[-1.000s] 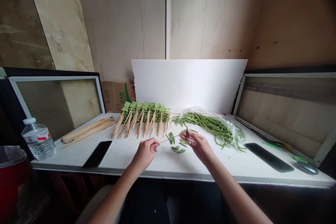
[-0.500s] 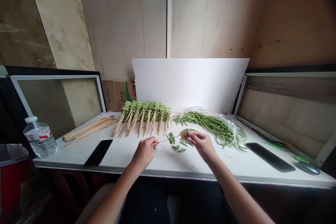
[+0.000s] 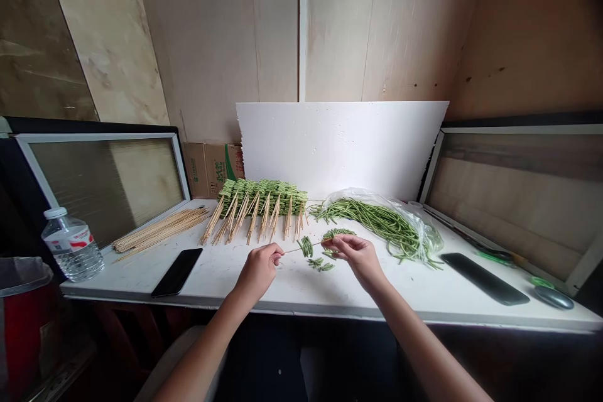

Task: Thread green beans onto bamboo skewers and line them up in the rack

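Observation:
A thin bamboo skewer [image 3: 292, 250] stretches between my hands, low over the white table. Short cut pieces of green bean [image 3: 306, 247] are threaded side by side on its middle. My left hand [image 3: 260, 267] is closed around the skewer's left end. On the other side, the thumb and fingers of my right hand [image 3: 354, 256] pinch at the right end; whether a bean piece is also in them is hidden. Loose cut bean pieces [image 3: 321, 265] lie below the skewer, and a further small heap of cut beans [image 3: 340, 233] lies behind my right hand.
Finished bean skewers [image 3: 264, 195] are stacked at the back left. Bare skewers [image 3: 160, 229] and a phone [image 3: 177, 272] lie left, beside a water bottle [image 3: 73, 248]. Long beans [image 3: 377, 223] spill from a plastic bag at right. A dark flat object [image 3: 485, 279] and a mouse [image 3: 553, 297] lie far right.
My hands and the skewer keep nearly the same pose, with only a slight shift of my right fingers. The whole view has moved a little.

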A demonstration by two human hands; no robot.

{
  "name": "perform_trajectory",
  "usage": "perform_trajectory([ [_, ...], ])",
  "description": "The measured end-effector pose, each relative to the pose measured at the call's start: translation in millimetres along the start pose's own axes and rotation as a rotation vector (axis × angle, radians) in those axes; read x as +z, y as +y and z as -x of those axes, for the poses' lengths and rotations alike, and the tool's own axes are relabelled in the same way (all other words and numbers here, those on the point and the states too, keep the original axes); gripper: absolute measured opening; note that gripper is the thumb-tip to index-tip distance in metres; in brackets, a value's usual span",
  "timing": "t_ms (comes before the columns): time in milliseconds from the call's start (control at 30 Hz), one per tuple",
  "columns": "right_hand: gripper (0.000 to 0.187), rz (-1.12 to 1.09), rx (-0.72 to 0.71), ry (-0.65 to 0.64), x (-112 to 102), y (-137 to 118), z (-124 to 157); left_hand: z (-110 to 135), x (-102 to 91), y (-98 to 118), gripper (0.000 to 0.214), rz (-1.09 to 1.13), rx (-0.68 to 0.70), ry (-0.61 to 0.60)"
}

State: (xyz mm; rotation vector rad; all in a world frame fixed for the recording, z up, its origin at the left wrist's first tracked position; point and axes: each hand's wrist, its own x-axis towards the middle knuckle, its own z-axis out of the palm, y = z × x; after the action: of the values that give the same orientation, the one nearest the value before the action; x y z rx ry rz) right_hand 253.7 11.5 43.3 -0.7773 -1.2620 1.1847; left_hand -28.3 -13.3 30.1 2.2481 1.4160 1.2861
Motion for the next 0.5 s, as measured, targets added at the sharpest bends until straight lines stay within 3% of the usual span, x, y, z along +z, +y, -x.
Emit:
perform_trajectory([
  [500,0.032,-0.085,0.079,0.063,28.7,26.6,8.5,4.0,13.7,6.8,0.041,0.016,0.046,0.007],
])
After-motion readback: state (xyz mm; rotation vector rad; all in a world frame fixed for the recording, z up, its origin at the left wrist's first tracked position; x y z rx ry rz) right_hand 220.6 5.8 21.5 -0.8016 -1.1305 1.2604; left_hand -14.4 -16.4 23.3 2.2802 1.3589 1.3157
